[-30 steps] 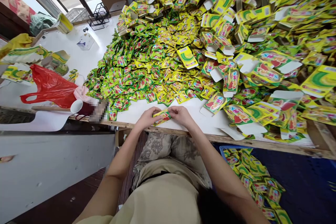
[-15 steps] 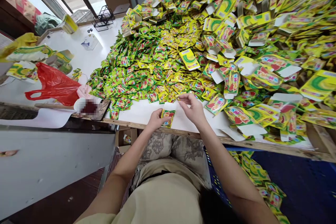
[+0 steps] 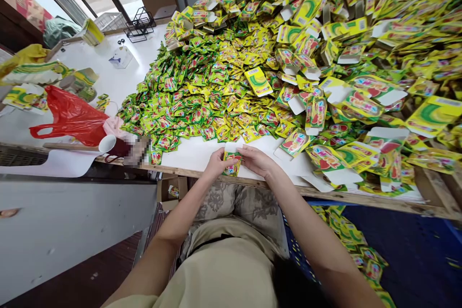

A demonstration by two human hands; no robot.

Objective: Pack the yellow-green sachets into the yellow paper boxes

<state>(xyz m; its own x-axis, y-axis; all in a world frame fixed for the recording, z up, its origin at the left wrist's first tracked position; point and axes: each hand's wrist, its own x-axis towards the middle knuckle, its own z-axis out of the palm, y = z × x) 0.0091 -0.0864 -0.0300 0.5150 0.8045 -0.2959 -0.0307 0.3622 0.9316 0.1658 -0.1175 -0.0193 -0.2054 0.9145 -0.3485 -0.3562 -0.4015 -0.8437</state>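
A small yellow-and-green box (image 3: 232, 166) with a raised white flap is upright just above the near edge of the table. My left hand (image 3: 215, 164) is closed around its left side, thumb across the printed front. At its upper right edge the fingers of my right hand (image 3: 257, 160) are closed on the box; whether a packet is between them is hidden. Just beyond both hands lies a heap of small green and yellow packets (image 3: 187, 101). A loose yellow box (image 3: 258, 82) rests on that heap.
Many open boxes (image 3: 368, 101) pile up on the right. To the left are a red plastic bag (image 3: 74, 115), a dark red mug (image 3: 117, 147) near the wooden table edge (image 3: 187, 172), and a black wire rack (image 3: 140, 26). A blue crate (image 3: 407, 245) holding yellow boxes stands below, right.
My right hand has come down and left from the heap's near edge onto the box's upper edge. My left hand keeps the box in about the same place.
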